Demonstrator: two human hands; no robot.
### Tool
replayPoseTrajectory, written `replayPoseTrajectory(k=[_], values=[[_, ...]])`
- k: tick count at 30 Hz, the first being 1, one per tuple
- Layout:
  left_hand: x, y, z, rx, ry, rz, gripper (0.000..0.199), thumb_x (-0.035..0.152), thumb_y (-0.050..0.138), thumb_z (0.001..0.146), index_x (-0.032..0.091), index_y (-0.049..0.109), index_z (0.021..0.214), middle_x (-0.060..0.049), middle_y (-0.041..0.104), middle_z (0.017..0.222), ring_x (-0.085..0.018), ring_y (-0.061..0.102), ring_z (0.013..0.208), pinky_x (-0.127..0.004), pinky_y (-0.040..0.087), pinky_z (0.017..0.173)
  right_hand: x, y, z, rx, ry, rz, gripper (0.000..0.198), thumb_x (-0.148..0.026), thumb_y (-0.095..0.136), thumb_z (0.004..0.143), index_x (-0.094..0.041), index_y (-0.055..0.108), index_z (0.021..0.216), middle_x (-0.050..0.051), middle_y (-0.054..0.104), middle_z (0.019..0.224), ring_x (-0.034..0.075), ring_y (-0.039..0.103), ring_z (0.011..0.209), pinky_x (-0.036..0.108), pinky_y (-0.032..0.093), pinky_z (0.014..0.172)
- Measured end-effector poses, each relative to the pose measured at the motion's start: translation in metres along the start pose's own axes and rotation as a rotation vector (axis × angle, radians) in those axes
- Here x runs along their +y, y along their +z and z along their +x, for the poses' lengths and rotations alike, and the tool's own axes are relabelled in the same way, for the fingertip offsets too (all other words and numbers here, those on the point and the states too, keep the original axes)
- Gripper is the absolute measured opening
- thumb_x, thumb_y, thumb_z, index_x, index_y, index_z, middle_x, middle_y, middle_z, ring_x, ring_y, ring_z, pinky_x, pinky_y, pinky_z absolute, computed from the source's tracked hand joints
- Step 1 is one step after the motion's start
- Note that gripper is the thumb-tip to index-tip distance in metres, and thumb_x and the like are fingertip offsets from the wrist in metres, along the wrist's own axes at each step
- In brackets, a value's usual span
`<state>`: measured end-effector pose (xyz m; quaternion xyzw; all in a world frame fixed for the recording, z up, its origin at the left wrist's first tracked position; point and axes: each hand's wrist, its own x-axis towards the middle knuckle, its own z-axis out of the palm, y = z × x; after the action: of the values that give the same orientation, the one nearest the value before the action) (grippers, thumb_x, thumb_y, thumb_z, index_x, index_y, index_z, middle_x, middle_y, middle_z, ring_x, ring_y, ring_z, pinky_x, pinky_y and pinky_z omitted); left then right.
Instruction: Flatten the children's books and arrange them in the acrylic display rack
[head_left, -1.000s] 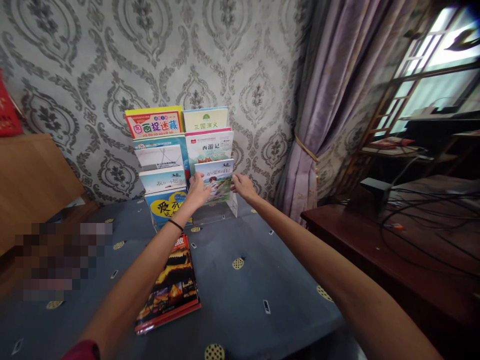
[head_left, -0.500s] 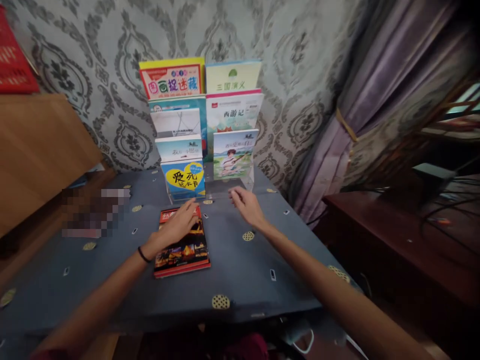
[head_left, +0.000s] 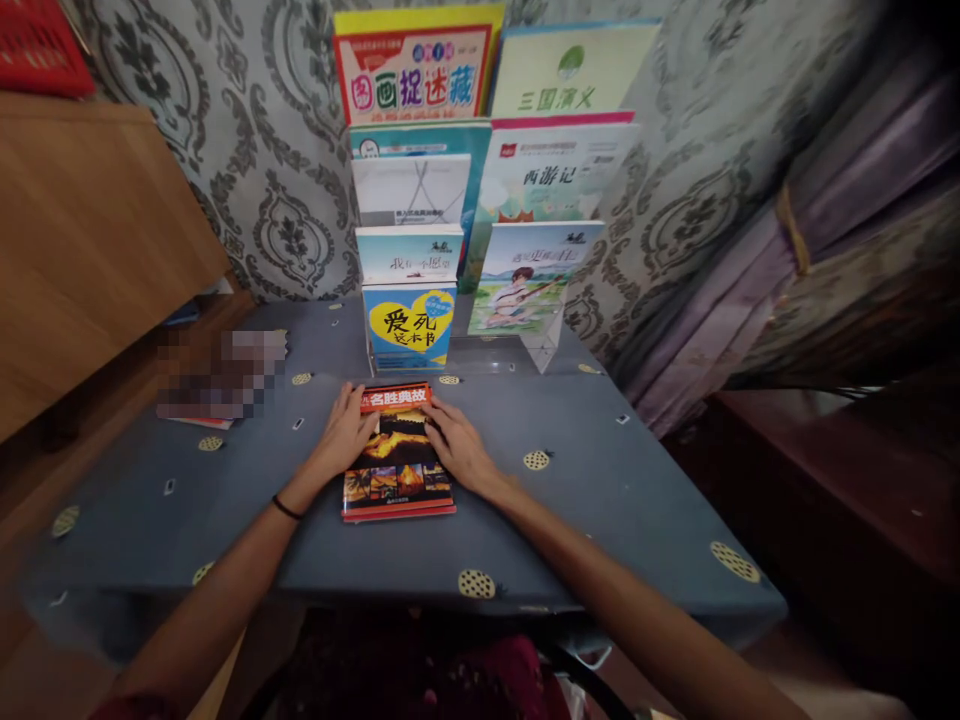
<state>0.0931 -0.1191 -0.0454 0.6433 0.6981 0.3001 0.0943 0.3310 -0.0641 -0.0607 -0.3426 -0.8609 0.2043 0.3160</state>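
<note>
A black and red book [head_left: 401, 447] with photos on its cover lies on the table, with at least one more red-edged book [head_left: 401, 515] beneath it. My left hand [head_left: 341, 437] holds the stack by its left side, thumb over the cover. At the right edge, my right hand [head_left: 461, 448] grips it too, fingertips on the upper cover. Just behind stands a clear acrylic rack [head_left: 541, 352] of books in tiers. Its front holds a blue and yellow book [head_left: 410, 328] on the left and a book with a guitar-player picture [head_left: 521, 280] on the right.
The blue tablecloth [head_left: 570, 530] has a pineapple print. A pixelated flat item [head_left: 217, 378] lies on the left, near a wooden panel [head_left: 97, 240]. Patterned wallpaper [head_left: 277, 150] rises behind. A tied purple curtain [head_left: 742, 290] and a dark red surface [head_left: 840, 490] are to the right.
My right hand has moved from in front of the rack to the book's right edge. My left hand has shifted from across the cover to its left side. The view has moved closer and tilted down.
</note>
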Motion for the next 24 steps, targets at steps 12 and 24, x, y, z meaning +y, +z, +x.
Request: replayPoseTrajectory(k=[12, 24], values=[[-0.005, -0.018, 0.008, 0.084, -0.077, -0.498, 0.041, 0.025, 0.055, 0.082, 0.017, 0.058, 0.123, -0.012, 0.067, 0.125, -0.025, 0.062, 0.121, -0.046, 0.045, 0.111, 0.0, 0.005, -0.001, -0.037, 0.005, -0.043, 0.047, -0.034, 0.042, 0.1, -0.023, 0.056, 0.144, 0.014, 0.051, 0.152, 0.03, 0.048, 0.141, 0.056, 0.04, 0.116], [-0.018, -0.042, 0.011, 0.07, -0.397, -0.97, 0.052, 0.024, 0.076, 0.059, 0.018, 0.06, 0.108, -0.004, 0.072, 0.096, -0.022, 0.071, 0.086, -0.038, 0.06, 0.081, -0.012, 0.006, -0.004, -0.046, 0.025, -0.035, 0.047, -0.038, 0.036, 0.104, -0.025, 0.05, 0.148, 0.011, 0.054, 0.151, 0.028, 0.044, 0.144, 0.055, 0.037, 0.117]])
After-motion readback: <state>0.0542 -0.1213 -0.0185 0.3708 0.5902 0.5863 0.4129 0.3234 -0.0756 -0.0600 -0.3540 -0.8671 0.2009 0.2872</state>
